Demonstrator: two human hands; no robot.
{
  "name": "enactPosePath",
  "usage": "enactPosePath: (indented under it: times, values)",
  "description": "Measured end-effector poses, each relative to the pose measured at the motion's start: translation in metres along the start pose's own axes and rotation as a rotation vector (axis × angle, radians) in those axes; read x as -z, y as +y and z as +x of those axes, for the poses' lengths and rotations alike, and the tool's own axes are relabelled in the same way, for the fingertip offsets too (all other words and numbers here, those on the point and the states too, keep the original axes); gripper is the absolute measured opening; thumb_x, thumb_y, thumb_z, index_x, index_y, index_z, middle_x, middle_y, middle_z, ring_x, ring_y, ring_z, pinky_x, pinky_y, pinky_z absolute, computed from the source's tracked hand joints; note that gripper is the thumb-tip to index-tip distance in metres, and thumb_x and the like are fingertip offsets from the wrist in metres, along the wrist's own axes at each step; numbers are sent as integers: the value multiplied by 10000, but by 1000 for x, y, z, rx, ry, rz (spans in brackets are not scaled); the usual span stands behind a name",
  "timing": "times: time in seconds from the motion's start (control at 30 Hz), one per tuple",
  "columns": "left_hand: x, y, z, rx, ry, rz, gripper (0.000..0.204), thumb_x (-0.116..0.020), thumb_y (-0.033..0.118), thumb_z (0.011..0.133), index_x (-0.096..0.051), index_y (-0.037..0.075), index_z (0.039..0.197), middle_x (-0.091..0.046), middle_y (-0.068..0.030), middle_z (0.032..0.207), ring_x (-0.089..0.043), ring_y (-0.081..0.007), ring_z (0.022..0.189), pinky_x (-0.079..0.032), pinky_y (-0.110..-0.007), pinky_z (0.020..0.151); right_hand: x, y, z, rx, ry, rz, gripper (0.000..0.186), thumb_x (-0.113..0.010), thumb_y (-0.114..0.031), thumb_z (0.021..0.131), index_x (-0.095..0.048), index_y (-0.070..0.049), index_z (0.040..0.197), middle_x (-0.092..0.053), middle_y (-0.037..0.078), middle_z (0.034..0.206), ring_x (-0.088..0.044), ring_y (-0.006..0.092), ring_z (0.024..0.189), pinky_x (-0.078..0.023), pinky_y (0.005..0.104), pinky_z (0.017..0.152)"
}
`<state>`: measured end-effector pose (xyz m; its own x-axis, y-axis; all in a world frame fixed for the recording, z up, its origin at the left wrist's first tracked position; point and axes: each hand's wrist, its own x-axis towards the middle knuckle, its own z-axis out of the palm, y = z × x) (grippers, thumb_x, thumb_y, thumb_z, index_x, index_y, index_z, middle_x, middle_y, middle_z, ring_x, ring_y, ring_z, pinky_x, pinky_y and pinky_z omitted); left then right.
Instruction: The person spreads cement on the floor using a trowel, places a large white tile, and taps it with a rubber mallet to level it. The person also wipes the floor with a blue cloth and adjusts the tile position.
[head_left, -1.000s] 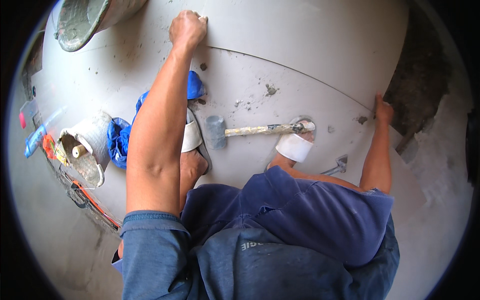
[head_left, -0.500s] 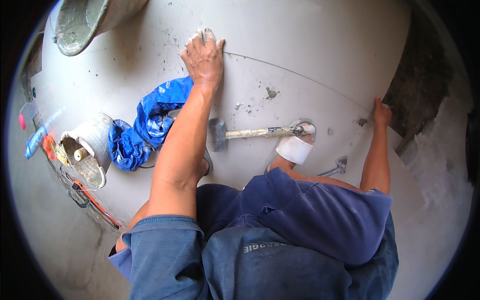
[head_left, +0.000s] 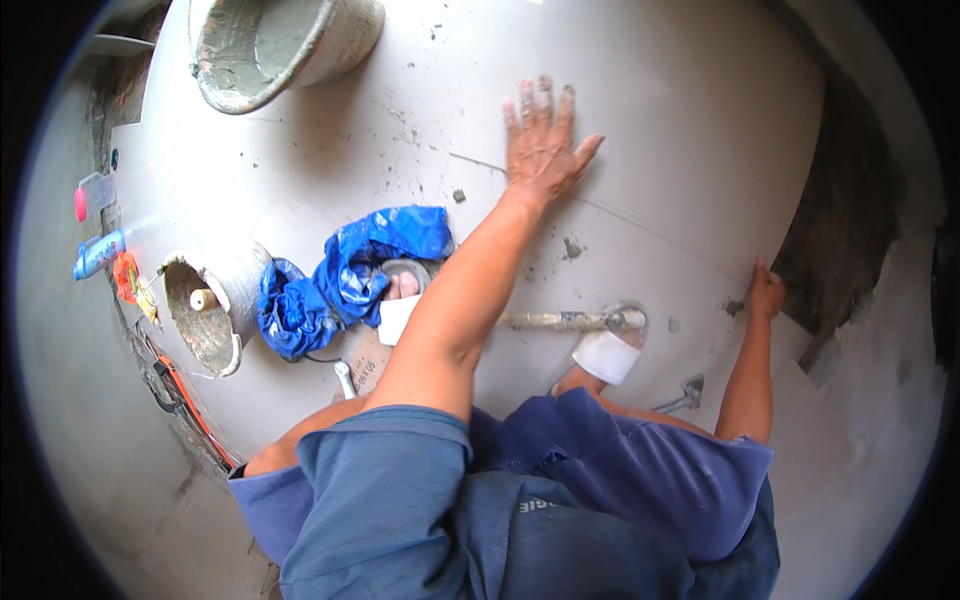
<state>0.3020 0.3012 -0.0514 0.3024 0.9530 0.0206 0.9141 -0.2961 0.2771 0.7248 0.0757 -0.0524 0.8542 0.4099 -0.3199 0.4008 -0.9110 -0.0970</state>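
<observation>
Seen from above, a person crouches on large pale grey floor tiles, both bare hands forward. The left hand (head_left: 543,150), fingers spread wide and holding nothing, lies palm down over the dark seam (head_left: 476,160) between two tiles; whether it presses or just hovers is unclear. The upper tile (head_left: 680,90) stretches beyond the fingers; the lower tile (head_left: 510,270) runs back toward the feet. The right hand (head_left: 767,293) is at the seam's right end, beside dark bare ground (head_left: 850,220); how far its fingers are closed cannot be told. A tool handle (head_left: 560,321) reaches from behind the left forearm to the right foot (head_left: 607,358), which wears a white-strapped sandal. A crumpled blue cloth (head_left: 385,250) lies between that forearm and a tipped bucket (head_left: 240,295); a mortar-smeared bucket (head_left: 345,45) is at upper left.
</observation>
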Motion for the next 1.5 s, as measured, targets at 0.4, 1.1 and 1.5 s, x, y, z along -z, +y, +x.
enactPosePath:
  times: [0.4, 1.1, 1.5]
  values:
    - [2, -41, 41, 223, -132, 81, 919, -353, 658, 902, -176, -15, 1503, -79, -262, 1567, -6, -383, 1468, -2, -495, 1178, 10, -16, -21, 2, 5, 44, 636, -673, -463, 845, -613, 76, 1176, -630, 238, 1184, -593, 363, 1113, -428, 398, 986]
    - [-1, -24, 168, 151, -211, 138, 852, -319, 583, 940, -156, -41, 1497, -102, -197, 1585, -33, -307, 1480, -16, -446, 1193, 58, -179, -151, 474, -475, 364, 241, -612, -222, 866, -584, 13, 911, -596, 133, 750, -588, 245, 646, -476, 362, 593]
    - [1, -26, 158, 156, -172, 87, 876, -341, 571, 935, -125, -73, 1489, -80, -221, 1580, -24, -325, 1477, -18, -435, 1194, 41, -314, -111, 262, -720, 980, 403, -416, -415, 1016, -494, -29, 931, -455, 13, 626, -462, 102, 448, -411, 268, 436]
